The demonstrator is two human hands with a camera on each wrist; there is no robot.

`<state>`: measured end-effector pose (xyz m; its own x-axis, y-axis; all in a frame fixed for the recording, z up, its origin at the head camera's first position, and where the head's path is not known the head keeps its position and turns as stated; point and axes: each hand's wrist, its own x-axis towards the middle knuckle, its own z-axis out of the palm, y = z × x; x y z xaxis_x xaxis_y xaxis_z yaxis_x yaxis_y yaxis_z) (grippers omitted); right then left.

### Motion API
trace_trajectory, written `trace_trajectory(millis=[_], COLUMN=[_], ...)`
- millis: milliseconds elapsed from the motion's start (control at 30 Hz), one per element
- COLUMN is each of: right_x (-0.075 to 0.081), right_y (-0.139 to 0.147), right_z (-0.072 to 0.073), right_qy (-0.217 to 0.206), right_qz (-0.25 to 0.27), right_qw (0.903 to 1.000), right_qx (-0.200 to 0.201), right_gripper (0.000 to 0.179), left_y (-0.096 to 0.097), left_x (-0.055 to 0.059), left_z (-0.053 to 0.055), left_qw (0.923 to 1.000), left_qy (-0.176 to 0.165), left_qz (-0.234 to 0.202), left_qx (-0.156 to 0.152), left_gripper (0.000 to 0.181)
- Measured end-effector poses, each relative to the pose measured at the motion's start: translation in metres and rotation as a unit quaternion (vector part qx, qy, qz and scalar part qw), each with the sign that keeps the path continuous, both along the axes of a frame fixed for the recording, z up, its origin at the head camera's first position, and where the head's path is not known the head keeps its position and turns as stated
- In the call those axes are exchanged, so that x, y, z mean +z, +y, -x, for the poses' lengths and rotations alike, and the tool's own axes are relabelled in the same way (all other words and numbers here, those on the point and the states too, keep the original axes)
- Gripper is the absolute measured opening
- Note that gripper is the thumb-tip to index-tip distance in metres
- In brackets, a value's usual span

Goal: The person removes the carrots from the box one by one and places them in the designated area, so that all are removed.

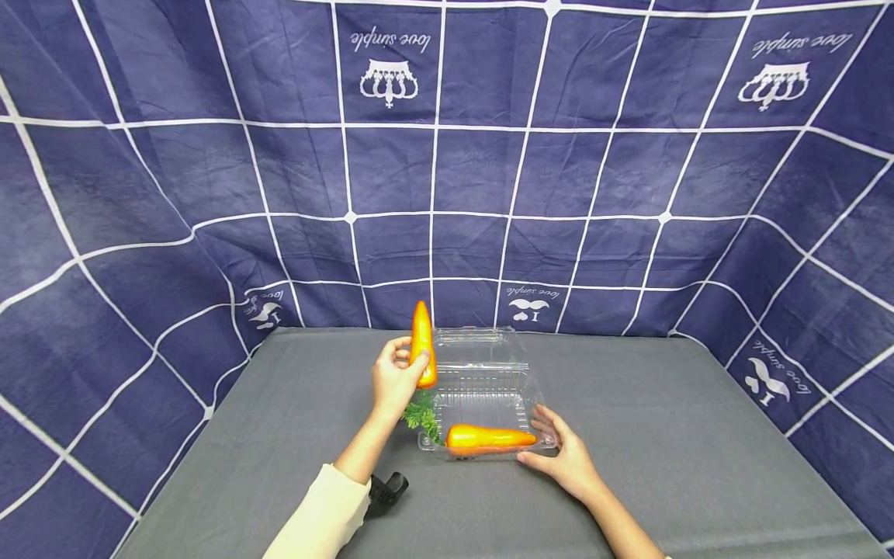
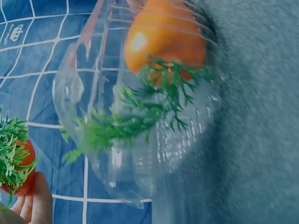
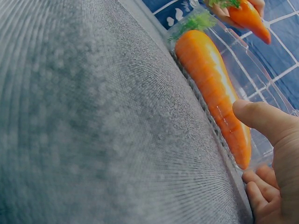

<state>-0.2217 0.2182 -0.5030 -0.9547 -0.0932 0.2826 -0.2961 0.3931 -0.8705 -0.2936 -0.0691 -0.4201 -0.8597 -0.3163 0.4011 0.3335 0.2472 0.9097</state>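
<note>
My left hand (image 1: 393,380) holds an orange carrot (image 1: 422,341) with green leaves up above the left side of a clear plastic box (image 1: 527,373), its tip pointing up and away. In the right wrist view this raised carrot (image 3: 247,19) shows beyond the box. A second carrot (image 1: 485,439) lies along the box's near side, thick end left, tip right; its leaves (image 2: 140,116) spread out at the left end. At the near right corner, my right hand (image 1: 566,458) grips the box, thumb at the front and fingers along the right side.
The box's hinged lid (image 1: 482,345) stands open at the back. A grey cloth (image 1: 642,411) covers the table. Behind and at the sides hangs a blue curtain (image 1: 489,171) with white lines. A black device (image 1: 387,491) shows beside my left sleeve (image 1: 324,505).
</note>
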Motion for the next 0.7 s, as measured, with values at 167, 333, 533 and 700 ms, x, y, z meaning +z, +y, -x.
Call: trace_trajectory(millis=[167, 333, 533, 700], right_x=[-0.001, -0.001, -0.003, -0.004], right_y=[0.0, 0.0, 0.001, 0.002], right_z=[0.0, 0.0, 0.002, 0.002], right_qy=[0.005, -0.001, -0.006, 0.0], right_qz=[0.003, 0.006, 0.001, -0.004], right_qw=[1.0, 1.0, 1.0, 1.0], right_qx=[0.001, 0.002, 0.0, -0.001], right_gripper=[0.086, 0.086, 0.089, 0.089], left_y=[-0.01, -0.02, -0.03, -0.037], left_x=[-0.004, -0.008, -0.013, -0.02], left_z=[-0.002, -0.004, -0.007, -0.009], left_qw=[0.9999, 0.9996, 0.9991, 0.9979], left_qy=[-0.008, -0.023, -0.04, -0.065], left_qz=[0.001, -0.008, -0.008, 0.001], left_qx=[0.007, 0.011, 0.009, -0.005], left_gripper=[0.033, 0.033, 0.033, 0.036])
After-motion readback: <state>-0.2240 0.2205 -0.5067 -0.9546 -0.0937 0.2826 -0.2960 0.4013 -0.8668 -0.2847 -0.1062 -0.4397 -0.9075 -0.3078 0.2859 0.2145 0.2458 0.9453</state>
